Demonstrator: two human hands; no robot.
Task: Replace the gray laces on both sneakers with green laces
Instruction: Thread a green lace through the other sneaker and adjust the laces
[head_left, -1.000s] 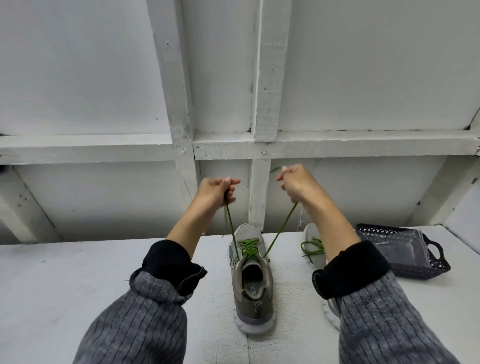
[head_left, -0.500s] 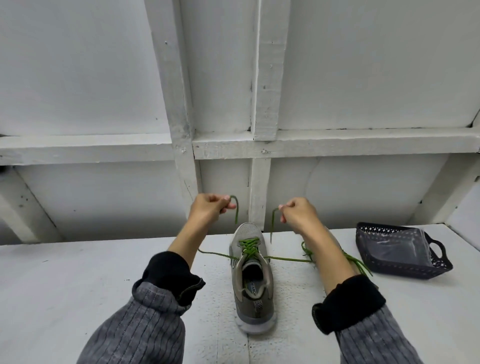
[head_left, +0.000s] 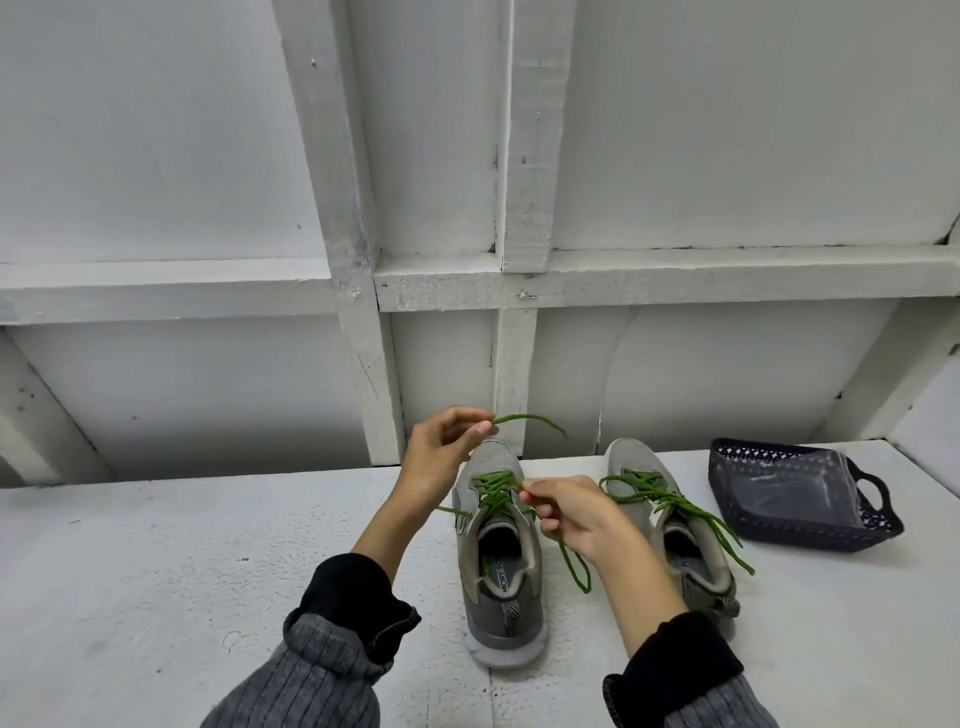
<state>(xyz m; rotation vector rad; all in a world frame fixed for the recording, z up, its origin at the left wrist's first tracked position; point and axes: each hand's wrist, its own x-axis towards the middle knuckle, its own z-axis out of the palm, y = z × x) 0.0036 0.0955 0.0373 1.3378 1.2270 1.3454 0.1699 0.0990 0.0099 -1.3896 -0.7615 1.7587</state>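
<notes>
Green laces (head_left: 496, 486) are threaded through both gray sneakers on the white table (head_left: 156, 571); over the toe of the left sneaker (head_left: 498, 566), the left hand (head_left: 441, 452) pinches one lace end between thumb and fingers, its tip curving out to the right. Just right of that shoe's lacing, the right hand (head_left: 571, 514) grips the other end, which trails down beside the shoe. Farther right stand the second sneaker (head_left: 670, 525), laces loose, and a dark basket (head_left: 805, 530).
</notes>
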